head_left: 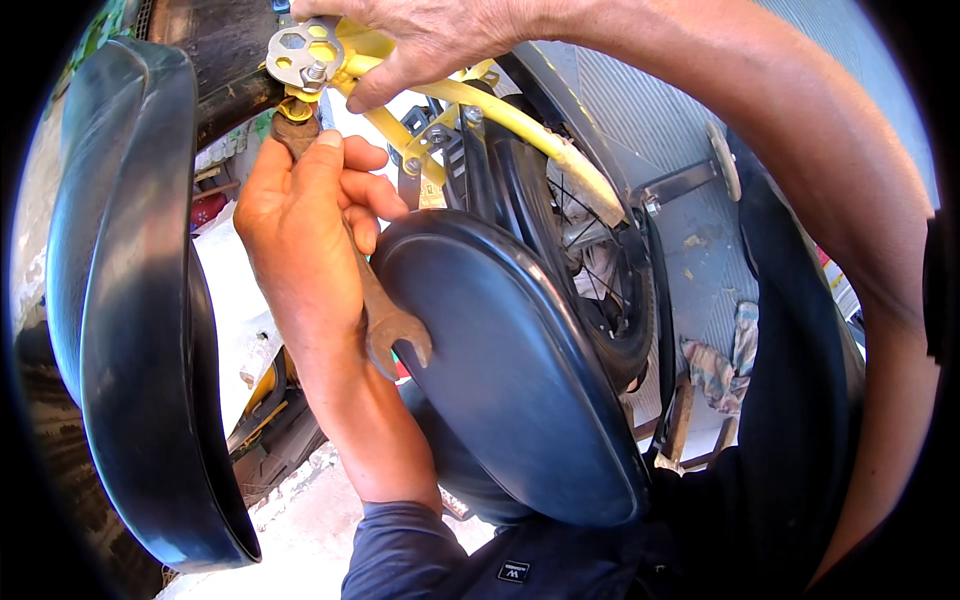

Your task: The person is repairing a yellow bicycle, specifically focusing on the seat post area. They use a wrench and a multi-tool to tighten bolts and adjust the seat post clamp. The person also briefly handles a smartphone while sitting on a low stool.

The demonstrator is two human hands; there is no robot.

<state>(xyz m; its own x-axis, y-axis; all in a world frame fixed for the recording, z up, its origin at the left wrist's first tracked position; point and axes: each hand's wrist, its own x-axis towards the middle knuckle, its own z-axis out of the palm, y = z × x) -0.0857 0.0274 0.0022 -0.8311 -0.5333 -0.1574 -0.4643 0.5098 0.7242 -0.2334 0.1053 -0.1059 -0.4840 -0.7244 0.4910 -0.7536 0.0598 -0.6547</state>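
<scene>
My left hand is closed round a rusty open-end wrench. Its near jaw rests over the black saddle; its far end meets a small yellow fitting. Directly above that fitting sits a flat silver plate with hexagonal holes and a bolt. My right hand reaches in from the right and grips the yellow frame beside the plate, thumb against the tube. Some of its fingertips are cut off by the top edge.
Below the yellow tube is a spoked wheel under a black fender. A crank with a pedal sticks out to the right. At the left stands a large glossy black curved part. A crumpled cloth lies at lower right.
</scene>
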